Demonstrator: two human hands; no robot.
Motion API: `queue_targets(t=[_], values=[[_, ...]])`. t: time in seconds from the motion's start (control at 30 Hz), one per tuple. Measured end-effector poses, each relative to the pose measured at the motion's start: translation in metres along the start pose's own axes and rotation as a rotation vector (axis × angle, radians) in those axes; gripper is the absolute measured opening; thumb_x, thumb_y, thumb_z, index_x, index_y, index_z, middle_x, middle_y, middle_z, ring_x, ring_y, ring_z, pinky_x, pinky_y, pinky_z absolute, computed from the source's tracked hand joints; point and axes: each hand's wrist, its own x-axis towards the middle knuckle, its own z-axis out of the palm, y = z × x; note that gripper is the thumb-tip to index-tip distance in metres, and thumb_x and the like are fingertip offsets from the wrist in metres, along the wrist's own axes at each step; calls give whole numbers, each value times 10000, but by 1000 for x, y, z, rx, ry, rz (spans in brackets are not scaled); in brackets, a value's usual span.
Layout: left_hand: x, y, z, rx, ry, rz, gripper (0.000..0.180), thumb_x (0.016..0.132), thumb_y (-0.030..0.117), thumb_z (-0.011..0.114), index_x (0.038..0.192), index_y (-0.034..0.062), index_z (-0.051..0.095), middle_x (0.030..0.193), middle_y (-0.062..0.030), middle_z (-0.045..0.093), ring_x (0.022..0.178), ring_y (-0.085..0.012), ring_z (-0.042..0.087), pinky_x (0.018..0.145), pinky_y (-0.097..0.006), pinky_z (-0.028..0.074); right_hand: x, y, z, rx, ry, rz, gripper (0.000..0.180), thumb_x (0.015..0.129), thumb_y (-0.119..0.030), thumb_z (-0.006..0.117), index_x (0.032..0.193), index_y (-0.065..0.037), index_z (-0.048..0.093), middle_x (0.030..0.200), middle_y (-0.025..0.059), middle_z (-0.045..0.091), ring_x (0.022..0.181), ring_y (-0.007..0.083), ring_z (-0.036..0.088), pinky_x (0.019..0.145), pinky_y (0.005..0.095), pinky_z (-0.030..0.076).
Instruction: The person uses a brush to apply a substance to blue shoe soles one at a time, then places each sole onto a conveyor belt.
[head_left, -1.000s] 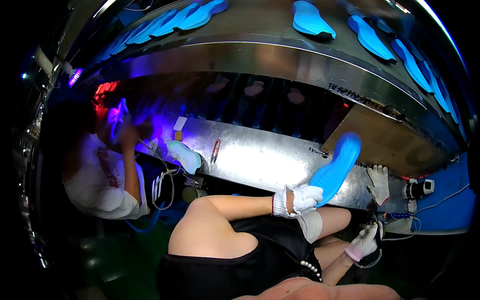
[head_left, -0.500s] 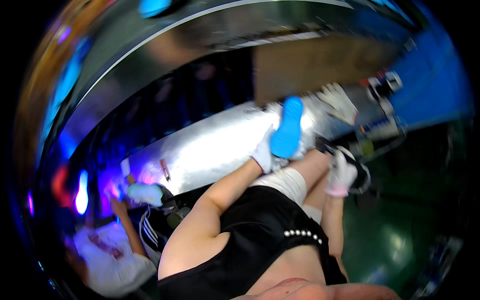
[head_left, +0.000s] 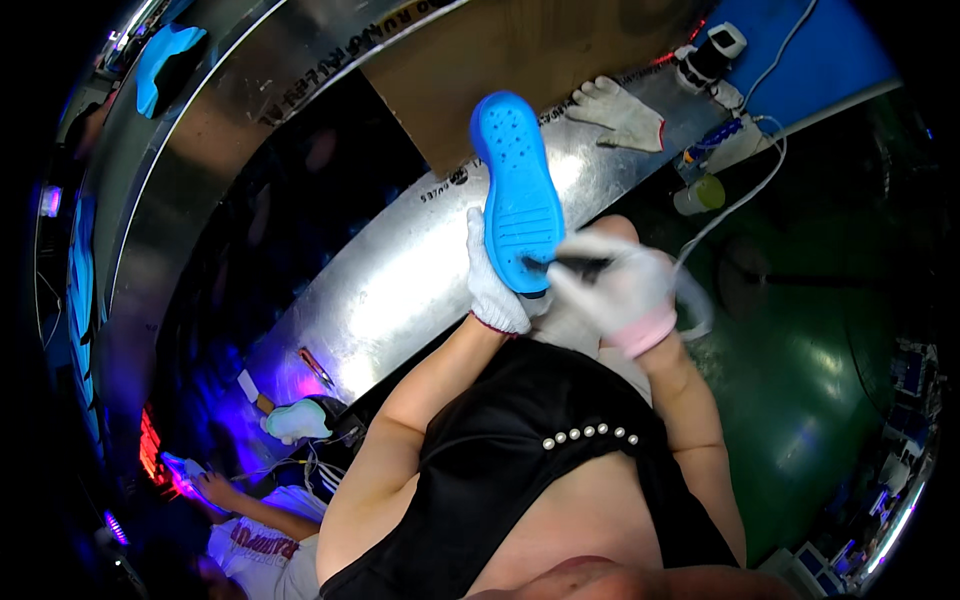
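A blue shoe sole (head_left: 522, 195) is held up over the metal bench, its rounded, dotted end pointing away from me and the ribbed end nearest. My left hand (head_left: 492, 290), in a white knit glove, closes round its near left edge, the thumb along the side and the other fingers hidden beneath. My right hand (head_left: 625, 290), in a white glove with a pink cuff, is blurred by motion at the sole's near end. It grips a small dark hand tool (head_left: 585, 266) whose tip meets or overlaps the sole near a dark mark. The tool's exact kind is unclear.
Beyond the sole stands a brown cardboard panel (head_left: 450, 85). A spare white glove (head_left: 618, 113) lies on the metal bench (head_left: 375, 285). A pale hose (head_left: 745, 205) hangs at the right. Several blue pieces lie far left. A co-worker (head_left: 265, 535) sits at lower left near a covered pad (head_left: 298, 420).
My right hand has moved from beside my knee up to the sole, bringing the dark tool. The sole now sits further left in view, its ribbed face visible; the view has shifted.
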Motion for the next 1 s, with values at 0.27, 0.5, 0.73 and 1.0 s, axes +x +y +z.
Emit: queue_targets(t=[0.27, 0.5, 0.73, 1.0], values=[[-14, -14, 10, -298, -393, -70, 777, 920, 688, 268, 1396, 90, 405, 1350, -158, 491, 1197, -321, 510, 1043, -466, 405, 15, 1, 10, 42, 220, -380, 181, 735, -86, 746, 894, -49, 668, 764, 93, 667, 658, 233, 656, 626, 312, 529], [-26, -7, 42, 107, -299, -70, 723, 942, 643, 301, 1356, 65, 431, 1240, -154, 565, 1126, -303, 551, 949, -432, 473, 0, 2, 16, -278, 147, -618, 177, 766, -128, 719, 925, -98, 646, 822, 78, 655, 689, 249, 634, 615, 357, 508], [-25, 7, 70, 141, -33, 91, 895, 841, 792, 289, 1315, 50, 448, 1097, -180, 606, 869, -333, 631, 775, -445, 545, 0, -1, 6, -9, 226, -405, 216, 744, -121, 745, 939, -61, 673, 839, 82, 674, 744, 240, 662, 684, 325, 526], [9, 30, 50, 186, -161, 20, 932, 821, 806, 314, 1379, 66, 422, 1246, -198, 563, 1022, -360, 609, 753, -471, 576, -4, 6, 10, -27, 345, -345, 178, 730, -122, 758, 889, -105, 681, 809, 73, 669, 704, 234, 652, 626, 301, 524]])
